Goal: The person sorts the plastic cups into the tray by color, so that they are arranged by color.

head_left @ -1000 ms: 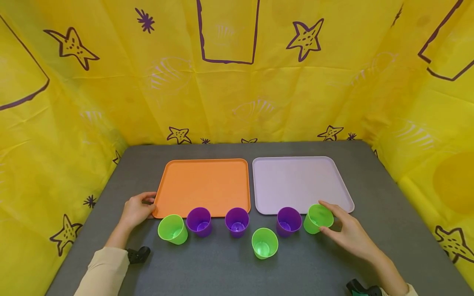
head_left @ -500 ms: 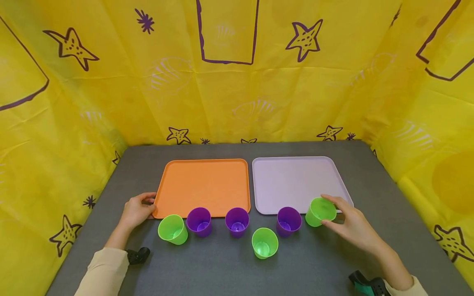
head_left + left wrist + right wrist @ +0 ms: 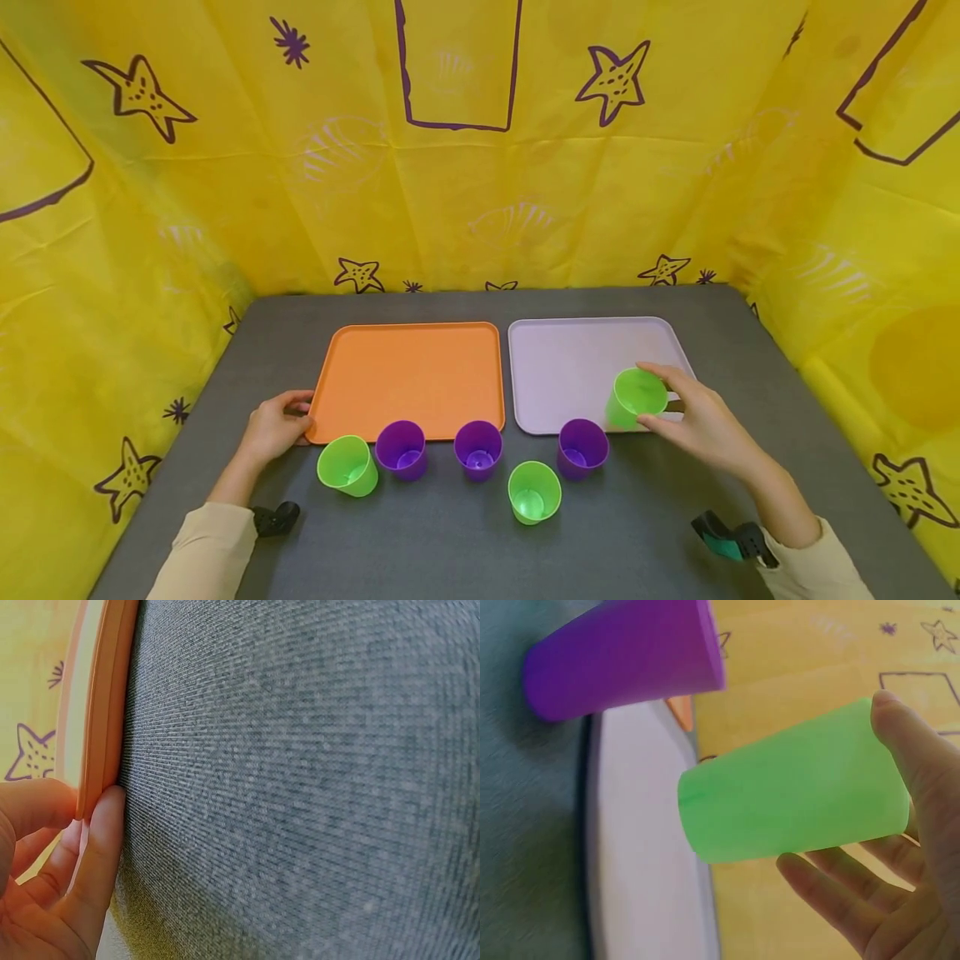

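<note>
My right hand holds a green cup upright near its rim, thumb on one side and fingers on the other. In the right wrist view the held green cup is raised over the lilac tray. At the left, my left hand pinches the near left corner of the orange tray. Seen from the left wrist, thumb and fingers lie on either side of the tray's edge. Beside the right hand's cup stands a purple cup.
Two more purple cups stand along the orange tray's near edge. One green cup is at the left of this row, another green cup nearer the front. Yellow patterned cloth surrounds the grey table.
My right hand has lifted the green cup from the table and carried it forward over the lilac tray's near right part. The left hand stays at the orange tray's corner.
</note>
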The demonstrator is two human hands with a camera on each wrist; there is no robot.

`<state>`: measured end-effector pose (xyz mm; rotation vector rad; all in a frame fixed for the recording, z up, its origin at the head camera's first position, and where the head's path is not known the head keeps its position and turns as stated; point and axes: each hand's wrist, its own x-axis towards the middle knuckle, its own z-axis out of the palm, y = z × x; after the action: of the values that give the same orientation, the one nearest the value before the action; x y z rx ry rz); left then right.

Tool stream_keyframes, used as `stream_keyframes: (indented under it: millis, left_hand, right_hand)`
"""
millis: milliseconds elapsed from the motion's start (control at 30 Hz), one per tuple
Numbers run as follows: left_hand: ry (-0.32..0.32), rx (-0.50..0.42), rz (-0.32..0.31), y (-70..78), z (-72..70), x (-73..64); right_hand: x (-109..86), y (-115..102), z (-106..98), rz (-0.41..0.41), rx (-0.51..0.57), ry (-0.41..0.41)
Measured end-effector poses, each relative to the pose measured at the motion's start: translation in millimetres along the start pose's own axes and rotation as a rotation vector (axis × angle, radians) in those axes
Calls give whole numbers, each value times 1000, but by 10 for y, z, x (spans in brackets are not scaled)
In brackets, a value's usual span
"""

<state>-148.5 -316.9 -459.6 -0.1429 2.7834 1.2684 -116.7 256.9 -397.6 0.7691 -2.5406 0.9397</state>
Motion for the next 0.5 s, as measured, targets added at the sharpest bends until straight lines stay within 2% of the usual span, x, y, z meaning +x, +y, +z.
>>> stream_keyframes:
  millis: [233, 500]
  left_hand:
    - [-11, 0, -8, 0, -15, 6]
    - [-17, -4, -9, 10, -15, 1]
  right_hand:
    - [246, -113, 6, -14, -24, -36]
    - [542, -293, 57, -62, 11, -92]
